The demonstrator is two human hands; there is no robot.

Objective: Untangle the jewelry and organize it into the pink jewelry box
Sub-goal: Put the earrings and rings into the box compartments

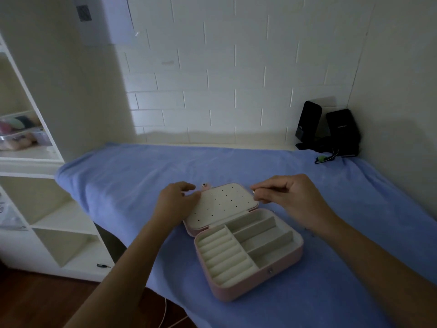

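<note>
While your left hand (176,200) grips the jewelry box lid (224,204), your right hand (290,197) pinches a gold piece (253,191). Seating it in the box likely needs fine aim.

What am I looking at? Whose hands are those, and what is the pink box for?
There is no machine here, just a person. A camera sits on their head and looks forward and down, so you see their two hands as they would. On the blue cloth lies a pink box for jewelry, wide open, with little slots inside that look empty so far. The left hand holds the edge of the lid. The right hand pinches a small gold thing, too tiny to name. In the far corner stand two black speakers.
</note>
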